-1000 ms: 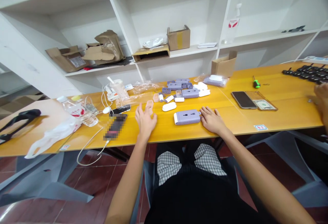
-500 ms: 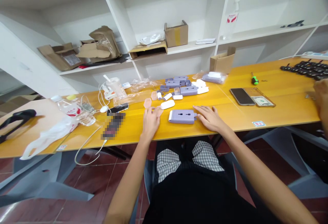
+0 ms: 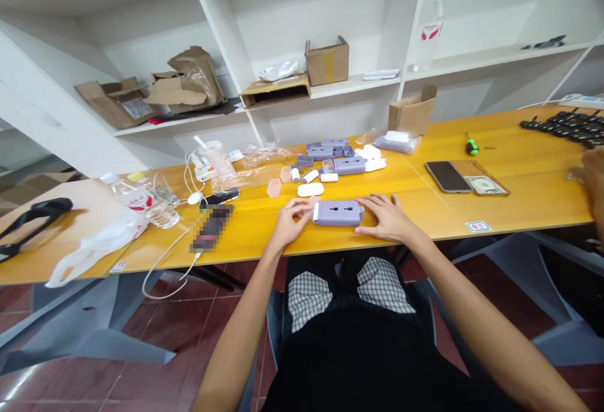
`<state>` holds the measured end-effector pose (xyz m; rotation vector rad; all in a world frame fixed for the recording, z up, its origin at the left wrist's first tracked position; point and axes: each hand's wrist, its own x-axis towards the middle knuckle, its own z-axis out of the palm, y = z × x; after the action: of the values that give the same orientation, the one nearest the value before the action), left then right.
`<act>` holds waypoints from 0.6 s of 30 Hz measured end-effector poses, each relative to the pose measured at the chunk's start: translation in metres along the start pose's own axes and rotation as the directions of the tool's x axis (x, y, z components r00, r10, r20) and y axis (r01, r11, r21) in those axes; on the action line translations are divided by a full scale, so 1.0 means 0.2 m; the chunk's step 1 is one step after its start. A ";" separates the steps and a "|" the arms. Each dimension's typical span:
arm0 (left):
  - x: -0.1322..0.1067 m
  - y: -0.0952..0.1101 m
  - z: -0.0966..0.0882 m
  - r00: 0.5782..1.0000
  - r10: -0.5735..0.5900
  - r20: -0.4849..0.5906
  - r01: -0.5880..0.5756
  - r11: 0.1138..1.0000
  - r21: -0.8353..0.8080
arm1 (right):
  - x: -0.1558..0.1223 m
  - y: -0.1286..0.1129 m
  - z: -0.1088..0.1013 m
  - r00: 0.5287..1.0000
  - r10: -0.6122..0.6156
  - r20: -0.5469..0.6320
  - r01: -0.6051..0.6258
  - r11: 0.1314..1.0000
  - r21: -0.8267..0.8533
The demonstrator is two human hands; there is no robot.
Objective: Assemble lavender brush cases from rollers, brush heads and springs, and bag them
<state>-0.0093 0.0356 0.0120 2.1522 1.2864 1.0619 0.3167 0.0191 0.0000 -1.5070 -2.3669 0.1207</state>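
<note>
Tabletop (image 3: 438,216) yellow, shelves (image 3: 283,16) white — left grip (image 3: 289,222) pinching pink piece (image 3: 314,200), right grip (image 3: 391,218) spread at purple case (image 3: 340,214).

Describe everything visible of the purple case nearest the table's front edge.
The purple case is oblong and plastic-looking, with two small dark shapes on top, a white left end and a small tab at the right. It lies flat on the yellow table, between the left grip and right grip, each close to one end; contact is unclear.
</note>
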 end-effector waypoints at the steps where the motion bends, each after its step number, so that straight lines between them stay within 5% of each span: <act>1: 0.00 -0.01 0.00 1.000 -0.007 0.004 0.007 1.000 -0.021 | 0.00 0.00 0.00 1.000 -0.005 -0.001 0.005 1.000 -0.013; 7: -0.01 -0.06 -0.01 0.988 -0.033 0.148 0.062 0.978 -0.197 | 0.00 0.01 0.02 1.000 -0.007 -0.012 0.007 0.999 -0.041; 18: -0.02 0.00 -0.01 0.990 -0.022 0.141 0.049 0.981 -0.186 | 0.00 0.01 0.02 0.999 -0.024 -0.026 0.023 1.000 -0.021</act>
<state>-0.0121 0.0321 0.0110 2.0146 1.1098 0.9608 0.3181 0.0197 -0.0047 -1.4805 -2.3719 0.0712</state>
